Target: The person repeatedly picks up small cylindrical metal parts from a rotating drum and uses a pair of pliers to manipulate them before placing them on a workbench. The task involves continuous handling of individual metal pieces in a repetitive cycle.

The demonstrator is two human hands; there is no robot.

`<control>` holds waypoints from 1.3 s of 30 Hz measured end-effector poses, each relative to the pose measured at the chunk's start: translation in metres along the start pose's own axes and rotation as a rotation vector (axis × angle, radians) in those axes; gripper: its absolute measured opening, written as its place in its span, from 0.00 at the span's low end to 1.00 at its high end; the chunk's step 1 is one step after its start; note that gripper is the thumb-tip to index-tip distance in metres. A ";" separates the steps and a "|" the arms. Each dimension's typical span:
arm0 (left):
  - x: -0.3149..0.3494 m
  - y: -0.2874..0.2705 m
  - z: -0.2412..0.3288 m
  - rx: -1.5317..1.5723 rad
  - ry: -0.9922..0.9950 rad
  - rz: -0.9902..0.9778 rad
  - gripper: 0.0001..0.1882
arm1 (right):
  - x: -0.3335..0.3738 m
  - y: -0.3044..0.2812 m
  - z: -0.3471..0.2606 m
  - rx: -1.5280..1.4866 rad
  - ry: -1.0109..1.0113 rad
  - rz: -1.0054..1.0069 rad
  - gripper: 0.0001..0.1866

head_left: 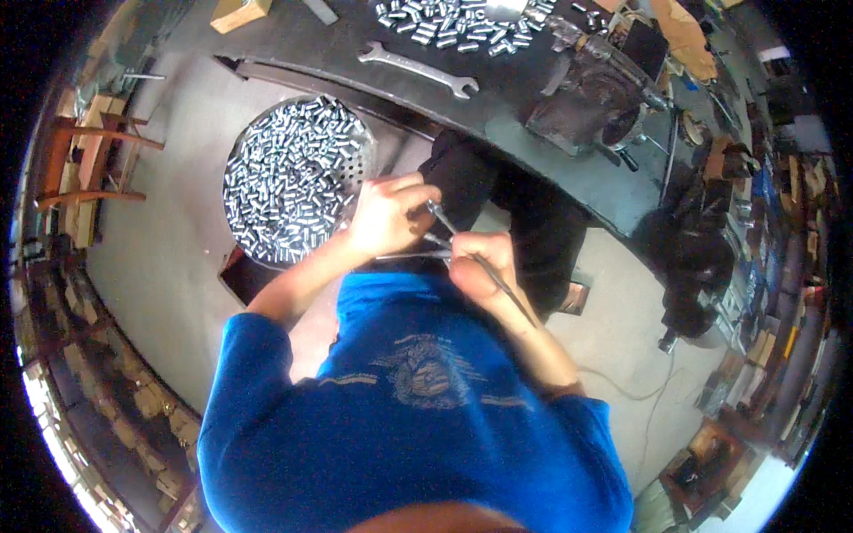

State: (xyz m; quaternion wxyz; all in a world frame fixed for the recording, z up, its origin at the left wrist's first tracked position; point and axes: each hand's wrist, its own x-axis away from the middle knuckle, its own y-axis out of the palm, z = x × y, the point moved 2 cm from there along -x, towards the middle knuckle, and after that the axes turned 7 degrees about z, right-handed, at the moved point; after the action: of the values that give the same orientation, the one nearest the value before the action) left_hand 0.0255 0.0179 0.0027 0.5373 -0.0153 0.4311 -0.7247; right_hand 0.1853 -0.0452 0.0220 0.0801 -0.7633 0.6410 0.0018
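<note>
My right hand (482, 264) is closed round a thin metal tool (494, 276), whose shaft runs back along the wrist. Two narrow metal ends (442, 218) reach from this fist toward my left hand (391, 216). The left fingers are curled at those ends, and what they pinch is too small and hidden to name. Just left of that hand, a round perforated metal pan (354, 169) is heaped with small shiny metal sleeves (289, 178). Both hands are over my lap, in front of the blue shirt (426, 373).
A dark workbench (311, 40) crosses the top. On it lie an open-ended wrench (418, 69), a pile of metal pieces (462, 27), a wooden block (240, 12) and a bench vise (591, 98). A wooden stool (93, 160) stands left; cluttered shelves (764, 355) line the right.
</note>
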 end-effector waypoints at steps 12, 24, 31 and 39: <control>-0.079 -0.010 -0.033 -0.030 -0.098 0.117 0.09 | 0.041 -0.142 -0.101 0.007 -0.660 0.648 0.14; -0.150 -0.013 -0.072 -0.168 -0.107 0.143 0.12 | -0.125 -0.269 0.007 1.214 -0.888 0.587 0.08; -0.150 -0.024 -0.083 -0.200 -0.135 0.109 0.11 | -0.145 -0.285 0.038 1.272 -0.748 0.526 0.07; -0.167 -0.019 -0.090 -0.171 -0.200 0.154 0.12 | -0.148 -0.288 0.044 1.264 -0.727 0.469 0.07</control>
State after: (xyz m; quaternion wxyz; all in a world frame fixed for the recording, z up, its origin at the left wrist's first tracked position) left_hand 0.0378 0.2060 0.0318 0.6285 -0.1000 0.4353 -0.6368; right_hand 0.4452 0.1529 0.0288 0.7050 -0.3677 0.5986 -0.0973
